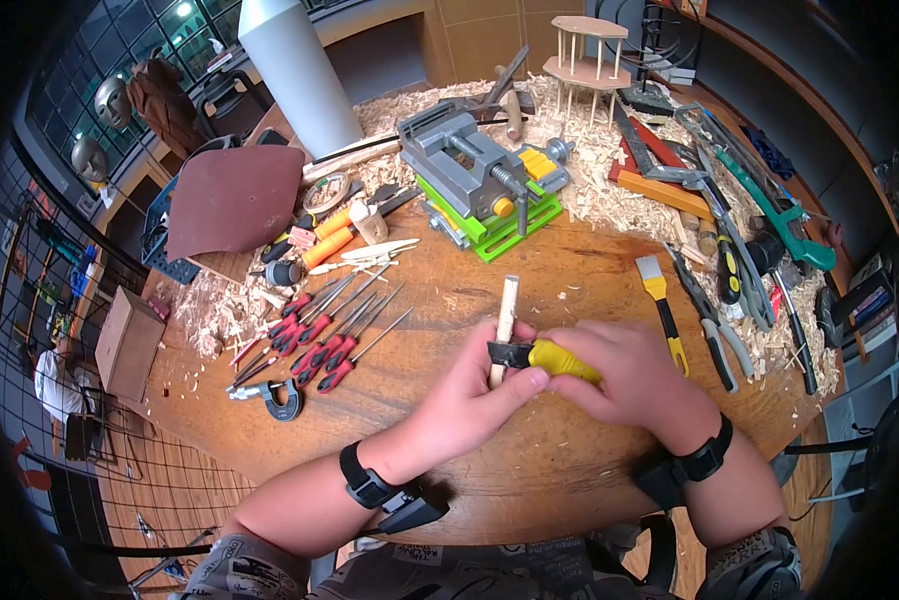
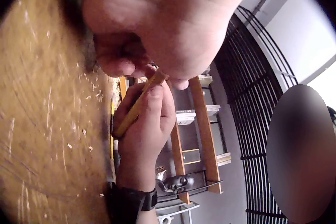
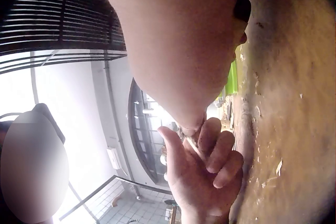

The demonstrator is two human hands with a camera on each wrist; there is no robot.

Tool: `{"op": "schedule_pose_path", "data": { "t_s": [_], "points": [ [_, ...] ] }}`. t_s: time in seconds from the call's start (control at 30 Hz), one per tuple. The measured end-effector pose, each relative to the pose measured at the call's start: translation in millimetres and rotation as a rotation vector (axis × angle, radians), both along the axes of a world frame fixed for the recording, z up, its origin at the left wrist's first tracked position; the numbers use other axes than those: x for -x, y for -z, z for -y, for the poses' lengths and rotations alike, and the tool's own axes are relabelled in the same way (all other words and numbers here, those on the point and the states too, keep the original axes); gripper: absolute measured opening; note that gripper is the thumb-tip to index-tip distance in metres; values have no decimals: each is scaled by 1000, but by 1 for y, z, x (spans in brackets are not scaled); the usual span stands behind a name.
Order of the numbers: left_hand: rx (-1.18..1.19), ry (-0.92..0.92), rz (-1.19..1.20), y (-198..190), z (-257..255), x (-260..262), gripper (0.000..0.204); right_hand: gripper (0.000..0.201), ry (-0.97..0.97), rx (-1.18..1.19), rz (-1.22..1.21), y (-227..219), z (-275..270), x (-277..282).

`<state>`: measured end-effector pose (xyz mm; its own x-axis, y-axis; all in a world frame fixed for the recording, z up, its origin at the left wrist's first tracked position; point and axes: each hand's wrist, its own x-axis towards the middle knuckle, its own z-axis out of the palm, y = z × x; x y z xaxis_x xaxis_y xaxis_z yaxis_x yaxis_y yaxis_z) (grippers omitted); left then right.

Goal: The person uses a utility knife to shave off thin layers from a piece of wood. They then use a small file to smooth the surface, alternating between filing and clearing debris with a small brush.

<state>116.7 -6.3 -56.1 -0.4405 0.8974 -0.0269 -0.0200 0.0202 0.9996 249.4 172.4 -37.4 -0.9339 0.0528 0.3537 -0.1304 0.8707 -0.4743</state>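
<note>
Near the front middle of the table, my left hand (image 1: 467, 385) grips a pale whittled wooden stick (image 1: 510, 305), its upper end standing out beyond the fingers. My right hand (image 1: 620, 375) holds a yellow-handled tool (image 1: 562, 360) whose black front end lies across the stick. The left thumb reaches to the tool where handle and black part meet. In the left wrist view the right hand (image 2: 144, 140) is wrapped around the yellow handle (image 2: 134, 111). Curled fingers of the left hand (image 3: 202, 182) show around the stick in the right wrist view; the tool's tip is hidden there.
A grey vise on a green base (image 1: 490, 185) stands beyond the hands. Red-and-black files (image 1: 320, 335) and a micrometer (image 1: 283, 400) lie left. A yellow-handled brush (image 1: 660, 290), pliers (image 1: 720, 345) and a green saw (image 1: 780, 225) lie right. Wood shavings (image 1: 610, 200) cover the back.
</note>
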Motion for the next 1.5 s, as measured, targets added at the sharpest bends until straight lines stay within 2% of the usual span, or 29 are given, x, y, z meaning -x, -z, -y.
{"op": "schedule_pose_path", "data": {
  "t_s": [0.13,0.2,0.4,0.6,0.73,0.9,1.13,1.23,1.3,1.33,1.4,1.5],
  "points": [
    [-38,29,60,0,-2,-3,37,37,4,43,-72,5,1,3],
    [-95,-41,-216,10,-4,-1,33,37,16,39,-66,3,2,3],
    [-22,-108,-407,2,-2,-1,27,39,55,-23,-70,-1,5,3],
    [30,-127,-434,5,-2,2,23,39,104,-1,-133,0,9,3],
    [30,-131,-444,5,-2,0,27,38,69,15,-133,0,6,3],
    [-53,-118,-366,2,-4,-4,35,38,51,28,-22,1,4,2],
    [21,-88,-353,9,-2,2,27,39,68,25,-85,2,5,3],
    [71,-61,-293,10,-3,3,18,39,63,39,-64,3,5,3],
    [-171,-96,-253,17,-9,3,18,40,113,34,-149,8,5,3],
    [-171,-96,-253,14,-7,3,18,40,113,34,-149,7,5,4],
    [-99,-3,414,2,-2,4,17,42,261,127,-209,6,5,6],
    [-170,62,536,-1,-2,5,19,45,274,251,-146,2,4,2]
  ]
}}
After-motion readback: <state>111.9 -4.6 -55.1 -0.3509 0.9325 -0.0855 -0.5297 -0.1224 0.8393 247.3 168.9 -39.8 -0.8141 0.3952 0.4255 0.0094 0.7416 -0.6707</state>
